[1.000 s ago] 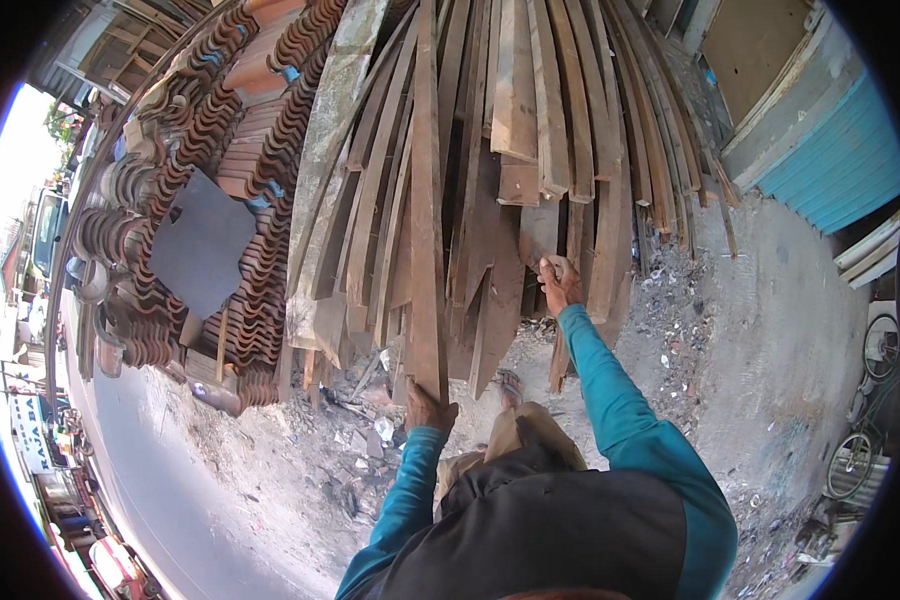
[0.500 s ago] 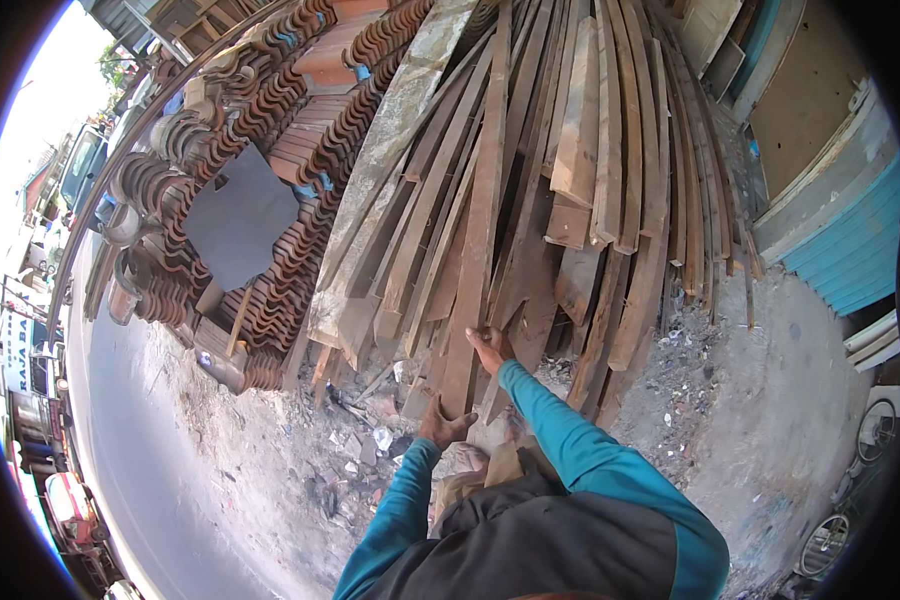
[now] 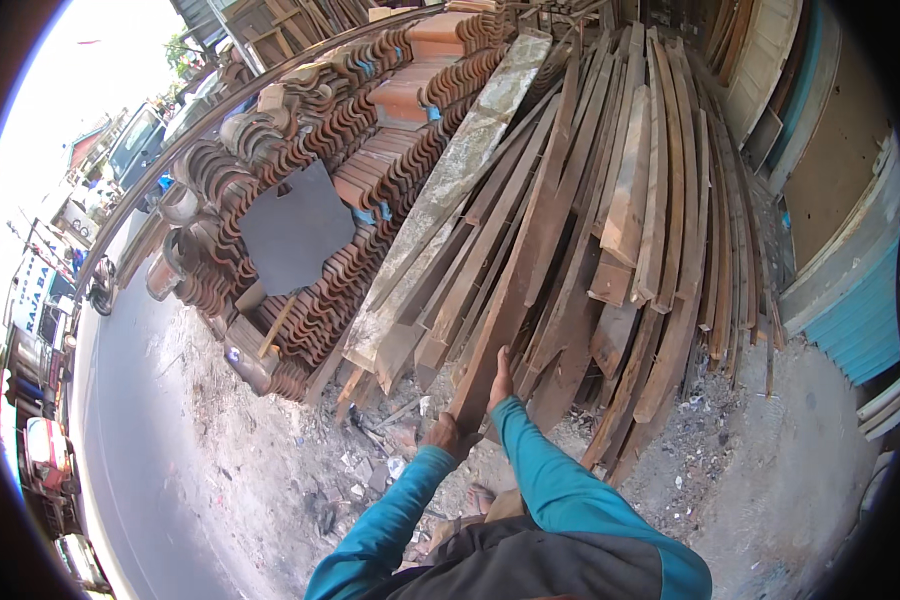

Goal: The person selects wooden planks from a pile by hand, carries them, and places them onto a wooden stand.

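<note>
A long brown wooden beam [image 3: 515, 305] slants from near my body up across a pile of timber. Its near end is raised off the pile. At that end, my left hand [image 3: 442, 436] is closed around the beam's left edge, the fingertips hidden beneath. A little farther along, my right hand [image 3: 501, 382] grips the beam's right side, thumb pointing up and the other fingers out of sight. More wooden beams [image 3: 625, 225] lie fanned out just right of it.
Curved clay roof tiles [image 3: 305, 320] are stacked at the left, with a dark grey sheet [image 3: 295, 228] on them. A pale, weathered plank [image 3: 450, 170] lies between tiles and timber. Rubble [image 3: 360, 470] covers the ground near my feet. Blue corrugated panels [image 3: 855, 315] stand at the right.
The beam's near end has come up and toward me. My left hand has closed round it, and my right hand has slid to its side. The view has shifted left.
</note>
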Motion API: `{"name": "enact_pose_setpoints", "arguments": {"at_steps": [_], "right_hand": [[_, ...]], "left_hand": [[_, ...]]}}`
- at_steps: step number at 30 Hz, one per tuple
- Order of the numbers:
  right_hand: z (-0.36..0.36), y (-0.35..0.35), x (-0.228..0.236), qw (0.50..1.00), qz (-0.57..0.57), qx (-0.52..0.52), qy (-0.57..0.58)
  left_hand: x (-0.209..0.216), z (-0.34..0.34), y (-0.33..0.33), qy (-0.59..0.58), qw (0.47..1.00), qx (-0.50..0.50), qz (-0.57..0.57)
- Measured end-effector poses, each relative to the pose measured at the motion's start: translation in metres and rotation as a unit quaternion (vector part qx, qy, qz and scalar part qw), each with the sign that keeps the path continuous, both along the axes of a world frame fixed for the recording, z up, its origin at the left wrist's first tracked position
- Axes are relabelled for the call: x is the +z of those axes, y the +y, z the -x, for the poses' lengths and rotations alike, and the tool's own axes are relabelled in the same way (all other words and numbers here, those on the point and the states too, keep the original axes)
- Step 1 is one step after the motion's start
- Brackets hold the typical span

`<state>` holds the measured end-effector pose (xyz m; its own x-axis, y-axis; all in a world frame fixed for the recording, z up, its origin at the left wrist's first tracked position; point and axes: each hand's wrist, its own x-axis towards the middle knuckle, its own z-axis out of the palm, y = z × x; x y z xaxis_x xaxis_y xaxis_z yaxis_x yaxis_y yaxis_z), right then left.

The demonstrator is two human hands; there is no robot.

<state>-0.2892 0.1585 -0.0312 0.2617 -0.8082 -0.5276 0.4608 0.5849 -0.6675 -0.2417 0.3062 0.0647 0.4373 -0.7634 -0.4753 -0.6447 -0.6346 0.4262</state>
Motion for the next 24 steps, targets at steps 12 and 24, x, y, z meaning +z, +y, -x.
{"name": "enact_pose_setpoints", "arguments": {"at_steps": [12,24], "right_hand": [[0.008,-0.015,0.0,0.998,0.035,0.046,0.031],[0.055,-0.018,0.049,0.974,-0.096,0.093,-0.181]], "left_hand": [[0.007,0.003,-0.001,-0.009,0.998,-0.018,0.056],[-0.009,0.04,0.006,0.185,0.978,0.03,0.093]]}}
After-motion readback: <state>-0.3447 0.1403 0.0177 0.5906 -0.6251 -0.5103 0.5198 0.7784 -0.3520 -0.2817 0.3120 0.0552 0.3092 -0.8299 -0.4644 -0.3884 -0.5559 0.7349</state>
